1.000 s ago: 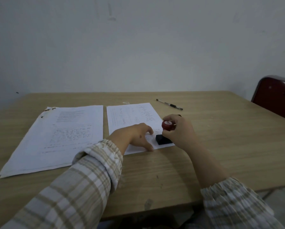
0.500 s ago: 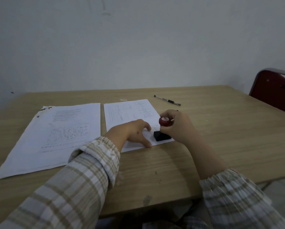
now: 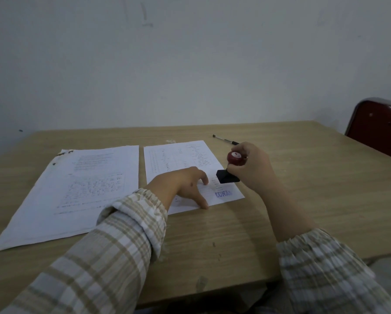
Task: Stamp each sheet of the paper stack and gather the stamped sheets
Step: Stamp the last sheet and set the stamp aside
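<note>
A single printed sheet (image 3: pixel 181 159) lies in the middle of the wooden table (image 3: pixel 303 200). My left hand (image 3: pixel 185 184) rests flat on its lower part, fingers spread. My right hand (image 3: pixel 251 166) grips a stamp (image 3: pixel 229 171) with a red knob and a black base, lifted slightly above the sheet's right edge. A blue stamped mark (image 3: pixel 223 193) shows on the sheet's lower right corner. A stack of printed paper (image 3: pixel 76 191) lies to the left of the single sheet.
A black pen (image 3: pixel 225 139) lies behind the sheet, toward the far side. A dark red chair (image 3: pixel 380 130) stands at the table's right. A pale wall rises behind the table's far edge.
The stamp was pressed on the sheet's lower right corner; my right hand has now lifted it up and back, uncovering a blue mark. My left hand stays on the sheet.
</note>
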